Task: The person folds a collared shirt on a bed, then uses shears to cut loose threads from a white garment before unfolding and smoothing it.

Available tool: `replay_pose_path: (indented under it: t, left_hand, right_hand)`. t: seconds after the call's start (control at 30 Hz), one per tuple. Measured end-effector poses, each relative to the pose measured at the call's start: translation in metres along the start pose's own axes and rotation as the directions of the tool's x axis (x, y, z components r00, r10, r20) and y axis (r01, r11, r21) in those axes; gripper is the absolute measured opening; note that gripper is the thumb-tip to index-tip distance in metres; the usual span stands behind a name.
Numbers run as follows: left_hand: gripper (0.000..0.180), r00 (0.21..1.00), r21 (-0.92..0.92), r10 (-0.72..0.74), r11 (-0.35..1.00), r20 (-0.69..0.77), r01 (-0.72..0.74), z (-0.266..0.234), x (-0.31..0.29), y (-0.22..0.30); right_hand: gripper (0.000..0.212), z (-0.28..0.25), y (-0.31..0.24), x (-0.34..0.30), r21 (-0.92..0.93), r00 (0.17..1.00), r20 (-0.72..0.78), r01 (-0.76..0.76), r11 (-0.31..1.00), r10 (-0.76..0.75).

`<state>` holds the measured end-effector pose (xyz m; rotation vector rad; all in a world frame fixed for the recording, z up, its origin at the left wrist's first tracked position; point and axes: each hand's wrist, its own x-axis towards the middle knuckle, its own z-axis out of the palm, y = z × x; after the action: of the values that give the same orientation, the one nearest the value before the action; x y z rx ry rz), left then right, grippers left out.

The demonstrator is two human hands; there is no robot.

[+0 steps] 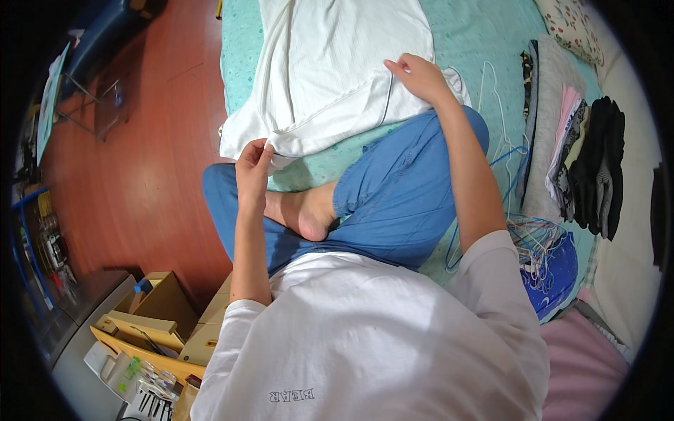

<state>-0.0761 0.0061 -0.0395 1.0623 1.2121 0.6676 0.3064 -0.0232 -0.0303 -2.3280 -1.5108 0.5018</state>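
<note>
A white garment (344, 49) of finely ribbed cloth with thin dark trim lies spread over the bed in front of my crossed legs. Its near edge is slightly raised and folded, running slantwise between my two hands. My left hand (251, 168) pinches the near left corner between thumb and fingers, just above my left knee. Farther away and to the right, my right hand (420, 77) grips the cloth beside a dark trim line, with its thumb pointing left; the fingertips are partly hidden.
Light green bedding (484, 35) lies under the garment. White and blue hangers (533, 242) are heaped on the right, beside a row of folded clothes (572, 154). At left is a reddish wood floor (165, 133), with an open wooden box (165, 302) at lower left.
</note>
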Motion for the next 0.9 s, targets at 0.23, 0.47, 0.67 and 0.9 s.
replay_pose_path:
  t: [0.23,0.47,0.67,0.9]
  left_hand:
    - [0.013,1.0,-0.021,0.0,1.0,0.025,0.0,0.0,0.004,-0.001]
    - [0.011,1.0,-0.039,-0.01,0.999,0.023,0.011,-0.005,0.004,0.004]
    - [0.01,0.998,-0.205,-0.065,0.977,-0.001,0.064,-0.003,0.008,0.002]
    - [0.021,0.992,-0.309,-0.106,0.943,0.066,0.121,-0.006,0.011,-0.006]
  right_hand:
    - [0.034,0.021,-0.004,0.008,-0.207,0.981,0.093,0.187,0.96,-0.171]
    - [0.014,0.002,-0.001,0.016,0.59,0.958,0.174,0.084,0.803,-0.228]
    - [0.013,0.004,-0.001,0.021,0.678,0.962,0.189,0.016,0.735,-0.196]
    - [0.02,-0.001,-0.003,0.019,0.656,0.967,0.206,-0.022,0.754,-0.15]
